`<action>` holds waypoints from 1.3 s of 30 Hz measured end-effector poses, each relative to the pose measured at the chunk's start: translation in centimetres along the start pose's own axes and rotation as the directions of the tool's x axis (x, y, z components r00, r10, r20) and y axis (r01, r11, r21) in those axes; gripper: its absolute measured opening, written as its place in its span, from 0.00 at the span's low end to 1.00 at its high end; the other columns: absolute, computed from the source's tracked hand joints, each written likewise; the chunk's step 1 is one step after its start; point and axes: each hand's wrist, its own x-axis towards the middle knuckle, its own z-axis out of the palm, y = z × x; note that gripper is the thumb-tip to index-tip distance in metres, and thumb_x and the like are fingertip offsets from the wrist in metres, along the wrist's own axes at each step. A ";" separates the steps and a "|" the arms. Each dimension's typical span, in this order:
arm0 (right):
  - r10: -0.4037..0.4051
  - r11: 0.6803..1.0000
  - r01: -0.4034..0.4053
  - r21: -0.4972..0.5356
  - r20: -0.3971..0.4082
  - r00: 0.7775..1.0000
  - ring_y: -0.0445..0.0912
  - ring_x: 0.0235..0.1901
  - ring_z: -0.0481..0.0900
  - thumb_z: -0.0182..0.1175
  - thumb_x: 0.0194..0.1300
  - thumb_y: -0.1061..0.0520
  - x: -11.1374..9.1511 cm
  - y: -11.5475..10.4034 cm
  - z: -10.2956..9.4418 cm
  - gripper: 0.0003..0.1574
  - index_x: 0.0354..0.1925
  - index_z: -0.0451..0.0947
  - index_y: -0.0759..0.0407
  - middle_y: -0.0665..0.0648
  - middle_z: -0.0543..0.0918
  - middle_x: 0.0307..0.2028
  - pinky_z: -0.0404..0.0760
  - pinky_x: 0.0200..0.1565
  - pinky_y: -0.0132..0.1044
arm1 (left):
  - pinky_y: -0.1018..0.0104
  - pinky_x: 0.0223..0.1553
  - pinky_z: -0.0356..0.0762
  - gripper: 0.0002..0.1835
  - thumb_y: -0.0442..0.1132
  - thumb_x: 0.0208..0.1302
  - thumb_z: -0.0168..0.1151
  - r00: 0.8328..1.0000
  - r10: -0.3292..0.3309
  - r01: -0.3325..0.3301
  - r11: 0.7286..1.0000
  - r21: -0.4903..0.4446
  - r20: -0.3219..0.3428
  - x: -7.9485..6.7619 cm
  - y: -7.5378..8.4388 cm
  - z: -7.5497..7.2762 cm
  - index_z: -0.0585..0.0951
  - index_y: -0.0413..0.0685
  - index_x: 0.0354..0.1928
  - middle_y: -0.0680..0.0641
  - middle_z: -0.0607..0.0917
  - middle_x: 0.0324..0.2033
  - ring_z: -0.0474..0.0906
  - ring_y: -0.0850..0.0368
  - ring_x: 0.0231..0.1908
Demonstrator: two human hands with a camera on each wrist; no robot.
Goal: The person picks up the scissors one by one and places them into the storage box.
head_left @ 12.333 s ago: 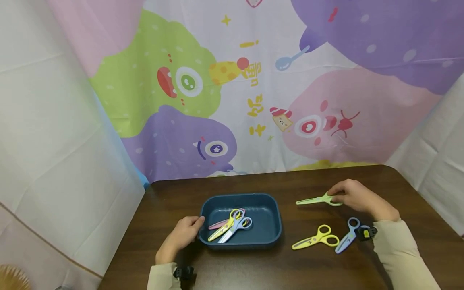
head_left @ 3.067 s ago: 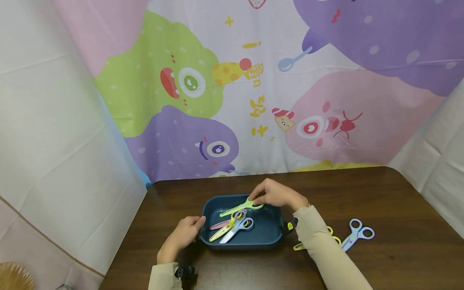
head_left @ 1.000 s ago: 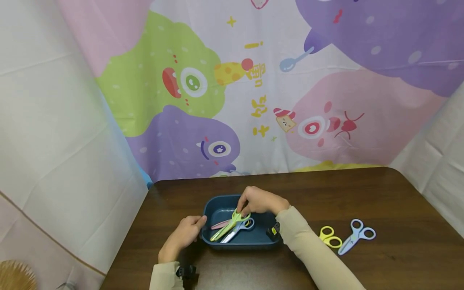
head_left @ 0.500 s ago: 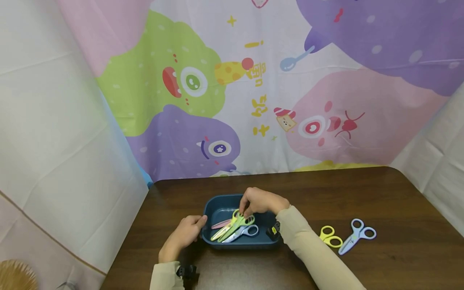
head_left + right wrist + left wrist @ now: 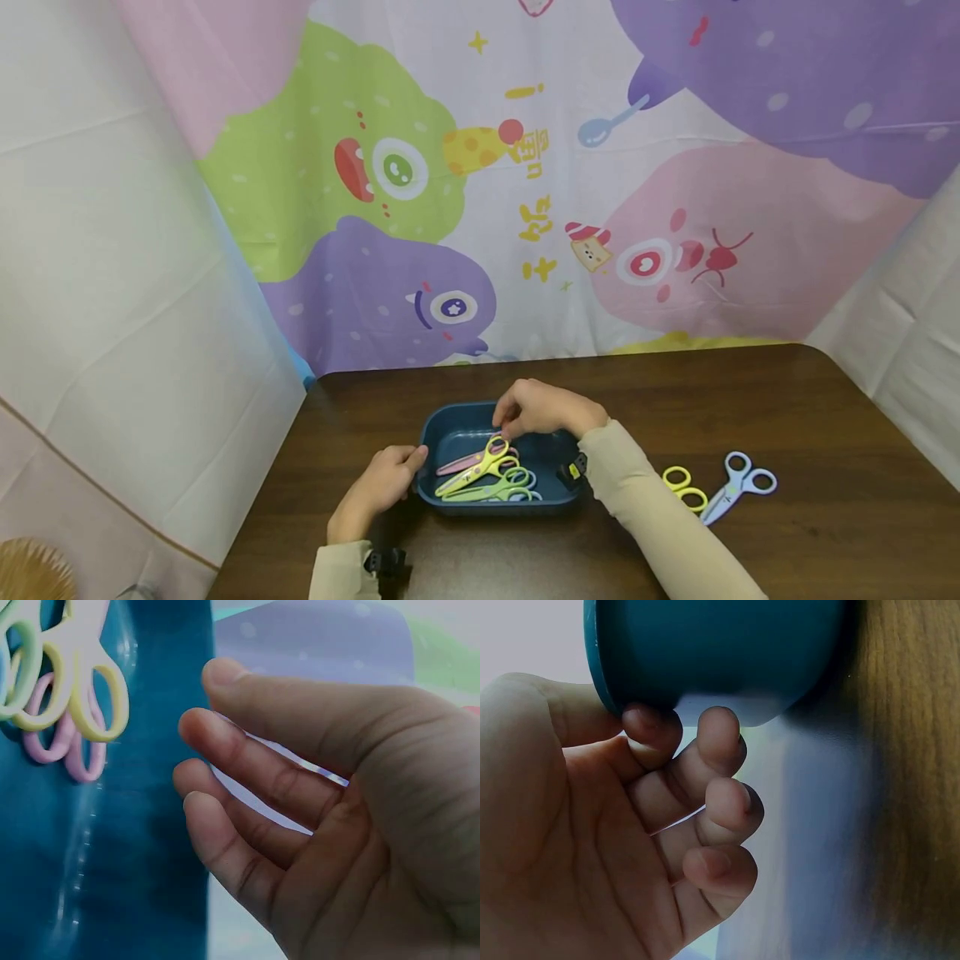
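My left hand (image 5: pixel 386 483) pinches the left rim of a dark blue plastic tray (image 5: pixel 558 502) between thumb and forefinger, its other fingers curled below in the left wrist view. Over the tray's far side is my right hand (image 5: pixel 540 410), fingers loosely bent and holding nothing. Their tips are apart from the scissor handles in the right wrist view. Inside the tray, yellow scissors (image 5: pixel 471 477) overlap pink scissors (image 5: pixel 457 463). Light green scissors (image 5: pixel 476 493) lie nearer the front, mostly covering blue scissors (image 5: pixel 532 478).
On the brown wooden table (image 5: pixel 750 400), right of the tray, lie yellow scissors (image 5: pixel 697 502), partly behind my right sleeve, and blue scissors (image 5: pixel 727 500). A cartoon-printed cloth (image 5: pixel 562 317) hangs along the table's back edge.
The light green scissors came from the table into the tray; my right hand has let them go near the front. The table's blue scissors have turned. My left hand keeps its hold.
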 end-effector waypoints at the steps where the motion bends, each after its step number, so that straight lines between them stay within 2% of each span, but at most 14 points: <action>1: -0.005 1.000 0.005 0.000 -0.005 1.000 0.41 0.37 0.81 0.69 0.67 0.61 -0.2 -0.2 -0.2 0.12 0.49 0.87 0.60 0.47 0.86 0.38 0.84 0.44 0.37 | 0.61 0.26 0.71 0.22 0.45 0.81 0.50 1.000 -0.001 0.001 1.000 0.002 -0.001 0.0 0.0 0.0 0.77 0.41 0.27 0.51 0.71 0.17 0.71 0.55 0.18; 5: -0.058 0.998 0.058 0.015 -0.017 0.998 0.41 0.37 0.82 0.69 0.68 0.59 -0.6 -1.0 -0.8 0.14 0.51 0.86 0.60 0.47 0.87 0.38 0.84 0.44 0.34 | 0.61 0.26 0.71 0.22 0.45 0.81 0.50 1.000 -0.007 0.007 1.000 0.005 -0.007 0.0 -0.2 -0.1 0.76 0.42 0.27 0.51 0.71 0.17 0.71 0.55 0.18; 11: -0.133 0.991 0.133 0.009 -0.035 0.991 0.41 0.38 0.82 0.70 0.68 0.53 -1.2 -2.4 -1.4 0.17 0.53 0.86 0.55 0.46 0.87 0.40 0.83 0.45 0.33 | 0.61 0.26 0.71 0.22 0.45 0.81 0.50 1.000 -0.019 0.019 1.000 -0.003 -0.002 -0.1 -0.4 -0.2 0.76 0.43 0.26 0.50 0.72 0.16 0.71 0.55 0.18; 22: -0.179 0.984 0.175 -0.041 -0.107 0.978 0.38 0.41 0.81 0.67 0.71 0.49 -3.1 -3.6 -1.9 0.19 0.56 0.85 0.53 0.46 0.87 0.43 0.82 0.48 0.33 | 0.61 0.27 0.72 0.22 0.45 0.81 0.50 1.000 0.009 -0.009 1.000 -0.012 -0.001 0.0 -0.3 -0.3 0.76 0.41 0.26 0.47 0.75 0.17 0.71 0.55 0.18; 26: -0.196 0.980 0.189 -0.060 -0.132 0.972 0.39 0.40 0.81 0.67 0.71 0.49 -4.0 -3.2 -1.7 0.20 0.58 0.83 0.53 0.46 0.86 0.42 0.83 0.49 0.34 | 0.61 0.26 0.71 0.22 0.45 0.81 0.50 1.000 0.013 -0.013 1.000 -0.015 -0.007 0.0 -0.3 -0.2 0.76 0.41 0.26 0.47 0.74 0.17 0.71 0.55 0.18; 31: -0.155 0.987 0.148 -0.059 -0.154 0.976 0.38 0.41 0.81 0.67 0.71 0.50 -5.4 -1.6 -1.2 0.24 0.62 0.79 0.53 0.43 0.85 0.40 0.82 0.49 0.34 | 0.61 0.26 0.71 0.22 0.45 0.81 0.49 1.000 0.008 -0.008 1.000 -0.029 0.009 0.0 -0.5 0.0 0.76 0.43 0.26 0.50 0.72 0.17 0.71 0.56 0.18; 39: -0.113 0.992 0.124 0.030 -0.237 0.965 0.40 0.45 0.83 0.64 0.73 0.52 -8.4 0.9 -1.3 0.24 0.64 0.78 0.54 0.46 0.87 0.44 0.84 0.49 0.41 | 0.61 0.26 0.71 0.22 0.47 0.81 0.49 1.000 -0.012 0.013 0.999 -0.032 0.025 0.1 -0.3 -0.1 0.77 0.43 0.28 0.49 0.73 0.18 0.71 0.55 0.19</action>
